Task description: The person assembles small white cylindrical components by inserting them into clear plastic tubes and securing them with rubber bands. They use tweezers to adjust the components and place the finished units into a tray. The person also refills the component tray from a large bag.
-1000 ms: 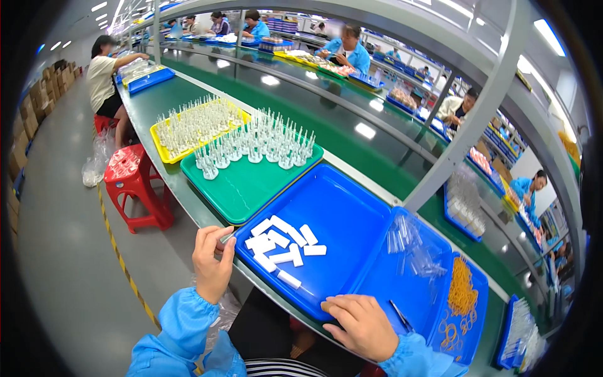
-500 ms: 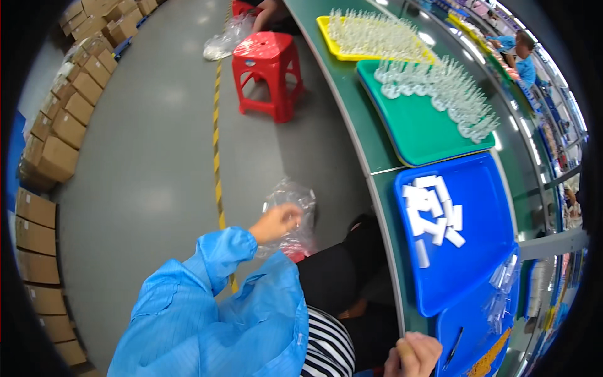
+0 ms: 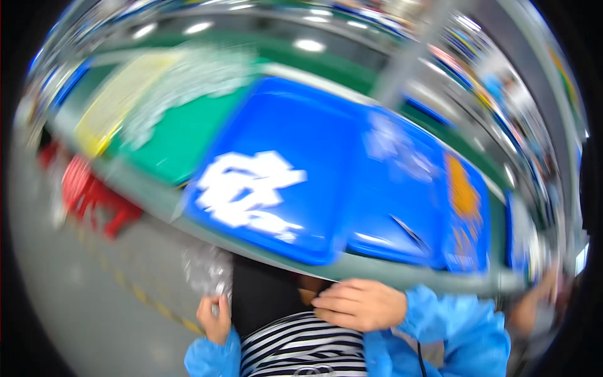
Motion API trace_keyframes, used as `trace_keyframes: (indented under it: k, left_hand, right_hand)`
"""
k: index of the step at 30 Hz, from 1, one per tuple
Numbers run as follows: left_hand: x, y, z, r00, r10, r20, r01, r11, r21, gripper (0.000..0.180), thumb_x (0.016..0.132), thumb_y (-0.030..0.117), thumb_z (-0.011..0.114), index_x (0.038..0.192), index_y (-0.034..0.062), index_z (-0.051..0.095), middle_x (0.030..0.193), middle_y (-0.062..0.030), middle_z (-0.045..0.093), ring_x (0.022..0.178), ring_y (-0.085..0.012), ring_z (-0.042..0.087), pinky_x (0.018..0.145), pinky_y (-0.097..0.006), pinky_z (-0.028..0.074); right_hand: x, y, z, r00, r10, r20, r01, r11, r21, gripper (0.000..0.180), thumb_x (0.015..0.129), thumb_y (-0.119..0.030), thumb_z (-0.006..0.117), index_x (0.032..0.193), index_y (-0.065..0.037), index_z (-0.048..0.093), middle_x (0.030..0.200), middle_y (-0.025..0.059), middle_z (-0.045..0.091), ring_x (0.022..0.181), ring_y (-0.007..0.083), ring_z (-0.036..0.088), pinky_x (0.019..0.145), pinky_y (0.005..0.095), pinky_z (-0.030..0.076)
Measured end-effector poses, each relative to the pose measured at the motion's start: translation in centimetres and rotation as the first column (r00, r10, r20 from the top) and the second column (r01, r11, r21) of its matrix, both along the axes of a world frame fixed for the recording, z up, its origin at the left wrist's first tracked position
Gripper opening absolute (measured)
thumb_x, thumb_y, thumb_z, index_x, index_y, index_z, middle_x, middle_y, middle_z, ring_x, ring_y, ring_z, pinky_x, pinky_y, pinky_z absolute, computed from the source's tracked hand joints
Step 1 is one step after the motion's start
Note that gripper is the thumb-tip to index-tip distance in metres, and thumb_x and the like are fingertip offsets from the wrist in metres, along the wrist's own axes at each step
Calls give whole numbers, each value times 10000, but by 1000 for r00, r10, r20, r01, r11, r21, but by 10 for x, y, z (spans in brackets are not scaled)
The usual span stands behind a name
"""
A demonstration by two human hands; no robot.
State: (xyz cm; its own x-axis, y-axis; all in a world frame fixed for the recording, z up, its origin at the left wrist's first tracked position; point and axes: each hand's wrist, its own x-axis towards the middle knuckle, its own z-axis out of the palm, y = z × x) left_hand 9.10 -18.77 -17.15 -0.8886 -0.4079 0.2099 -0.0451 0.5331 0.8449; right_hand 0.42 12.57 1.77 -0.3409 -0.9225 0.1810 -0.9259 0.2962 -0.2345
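Note:
My left hand [image 3: 215, 319] is low beside my dark-trousered lap, its fingers curled in. Next to its fingertips is a crumpled clear plastic bag [image 3: 207, 267]; whether they pinch anything is hidden by blur. My right hand [image 3: 361, 305] lies with fingers stretched out before my striped shirt, just below the table's front edge, holding nothing. In front of me a blue tray [image 3: 314, 138] bears several white rectangular pieces [image 3: 245, 188]. Another blue tray [image 3: 392, 210] to its right carries clear plastic pieces [image 3: 402, 147] and a dark, slim pen-like tool [image 3: 409, 234].
Small orange pieces [image 3: 463, 188] lie farther right. To the left stand a green tray [image 3: 188, 135] and a yellow tray [image 3: 100, 141] with clear, spiky parts [image 3: 201, 69]. A red stool [image 3: 94, 198] is on the floor. At the right edge another person's arm [image 3: 531, 308] shows, blurred.
My view has swung right toward the table, blurring the picture. My left hand has come closer to my lap. My right hand, curled before, now lies with its fingers extended.

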Motion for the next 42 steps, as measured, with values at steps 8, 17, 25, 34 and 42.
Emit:
trace_keyframes:
  k: [8,17,25,34,42]
  left_hand:
    - [-68,195,145,41,-955,-294,842,192,-505,362,694,-29,772,1036,38,673,1002,-111,690,908,-303,679,735,-387,531]
    - [-27,396,181,-489,-872,10,627,-360,-691,443,784,-104,648,1216,-10,626,1235,-199,633,1195,-375,608,1004,-437,506]
    - [0,505,173,-423,-851,312,371,-477,-797,642,806,-62,626,1422,-43,447,1459,-255,455,1382,-412,425,1152,-469,357]
    - [28,609,156,-361,-882,302,345,-428,-836,692,801,-112,486,1471,-119,310,1507,-311,361,1438,-417,345,1195,-473,288]
    - [33,611,166,-327,-874,360,416,-475,-776,653,837,-82,494,1476,-60,361,1517,-256,387,1431,-382,376,1177,-493,314]
  right_hand:
    - [150,178,59,54,-912,-407,686,330,-648,258,802,-4,679,1058,-24,663,989,86,696,855,183,667,725,326,529]
    - [380,270,-185,-224,-171,960,-283,-931,-232,213,943,-78,637,1153,-46,635,968,30,678,780,72,607,665,213,471]
    - [351,386,-272,-128,-107,986,-241,-961,-136,223,919,-41,615,1138,-9,637,944,88,693,819,137,657,735,261,547]
    - [323,541,-344,-936,-107,334,-30,-924,-382,624,804,-105,696,1388,-54,484,1149,209,656,941,420,673,895,482,525]
    - [350,646,-369,-944,-80,319,142,-974,175,683,892,-267,677,1496,-114,397,1014,210,719,952,373,707,779,521,569]
